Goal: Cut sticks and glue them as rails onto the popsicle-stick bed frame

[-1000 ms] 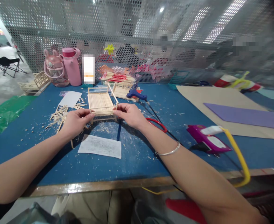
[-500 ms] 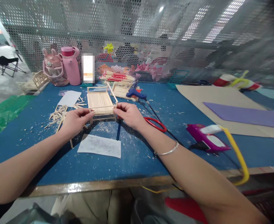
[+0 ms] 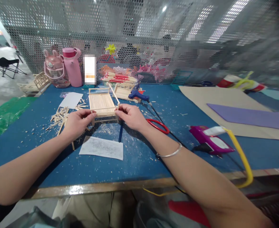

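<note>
A small frame of pale wooden sticks [image 3: 102,102], with a slatted top and low rails, stands on the blue table. My left hand [image 3: 80,122] pinches its near left corner between thumb and fingers. At the near right corner, my right hand [image 3: 131,116] grips it the same way, thumb and index together. One thin stick runs along the near side between both hands. A slanted stick rises at the frame's right side. Below the frame lies a white cloth or paper [image 3: 101,148].
Stick scraps [image 3: 60,117] lie left of the frame. Behind it are a blue glue gun [image 3: 139,94], bundled sticks [image 3: 119,78] and a pink bottle [image 3: 72,69]. A purple tool [image 3: 210,141] sits right, near the beige sheet [image 3: 196,104]. The table's front edge [image 3: 101,187] is near.
</note>
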Action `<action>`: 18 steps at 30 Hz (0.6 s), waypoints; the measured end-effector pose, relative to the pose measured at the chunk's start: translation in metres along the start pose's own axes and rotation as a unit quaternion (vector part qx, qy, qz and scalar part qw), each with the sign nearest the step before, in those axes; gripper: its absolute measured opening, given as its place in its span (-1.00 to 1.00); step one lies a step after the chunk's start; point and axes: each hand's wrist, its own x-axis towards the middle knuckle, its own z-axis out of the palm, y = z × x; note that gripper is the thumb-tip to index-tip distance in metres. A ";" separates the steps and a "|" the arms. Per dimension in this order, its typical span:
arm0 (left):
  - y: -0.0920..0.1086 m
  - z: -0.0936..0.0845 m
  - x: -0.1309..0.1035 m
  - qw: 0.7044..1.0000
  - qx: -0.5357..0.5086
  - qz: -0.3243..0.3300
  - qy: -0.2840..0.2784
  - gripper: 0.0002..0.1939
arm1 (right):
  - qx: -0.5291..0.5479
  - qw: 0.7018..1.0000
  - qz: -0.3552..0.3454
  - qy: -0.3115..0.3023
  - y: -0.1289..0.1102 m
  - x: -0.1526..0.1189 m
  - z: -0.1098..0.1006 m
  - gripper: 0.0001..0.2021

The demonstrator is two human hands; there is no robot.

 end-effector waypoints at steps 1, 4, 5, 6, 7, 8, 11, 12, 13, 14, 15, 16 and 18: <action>0.000 0.000 0.000 1.000 0.006 0.002 -0.001 -0.75 | 0.006 1.000 0.002 -0.003 0.000 0.000 0.000 -0.87; 0.000 -0.002 0.001 1.000 0.014 0.003 -0.009 -0.77 | 0.025 1.000 0.004 -0.012 0.003 0.001 0.000 -0.89; 0.000 -0.002 0.001 1.000 0.015 0.003 -0.011 -0.78 | 0.031 0.999 0.005 -0.015 0.004 0.002 0.000 -0.89; 0.000 -0.002 0.001 1.000 0.014 0.004 -0.013 -0.79 | 0.035 0.999 0.007 -0.016 0.004 0.002 0.000 -0.90; 0.000 -0.003 0.001 1.000 0.013 0.006 -0.013 -0.80 | 0.038 0.999 0.008 -0.016 0.005 0.002 0.000 -0.90; 0.000 -0.003 0.000 1.000 0.013 0.007 -0.014 -0.81 | 0.039 0.999 0.010 -0.016 0.006 0.002 0.000 -0.90; 0.002 -0.003 0.000 1.000 0.013 0.005 -0.017 -0.82 | 0.038 0.999 0.010 -0.014 0.006 0.002 0.001 -0.91; 0.002 -0.003 0.000 1.000 0.013 0.003 -0.018 -0.82 | 0.038 0.999 0.010 -0.014 0.006 0.003 0.001 -0.91; 0.003 -0.003 -0.001 1.000 0.014 0.000 -0.019 -0.82 | 0.039 0.999 0.011 -0.013 0.006 0.003 0.001 -0.92; 0.004 -0.003 -0.001 1.000 0.015 -0.001 -0.020 -0.82 | 0.042 0.999 0.014 -0.013 0.006 0.003 0.001 -0.92; 0.005 -0.003 -0.001 1.000 0.017 0.000 -0.022 -0.82 | 0.048 0.999 0.017 -0.013 0.006 0.003 0.001 -0.91; 0.005 -0.003 -0.001 1.000 0.018 0.000 -0.023 -0.82 | 0.054 0.998 0.020 -0.013 0.006 0.004 0.001 -0.91; 0.006 -0.003 -0.001 0.999 0.021 0.001 -0.025 -0.82 | 0.068 0.997 0.025 -0.015 0.007 0.004 0.001 -0.91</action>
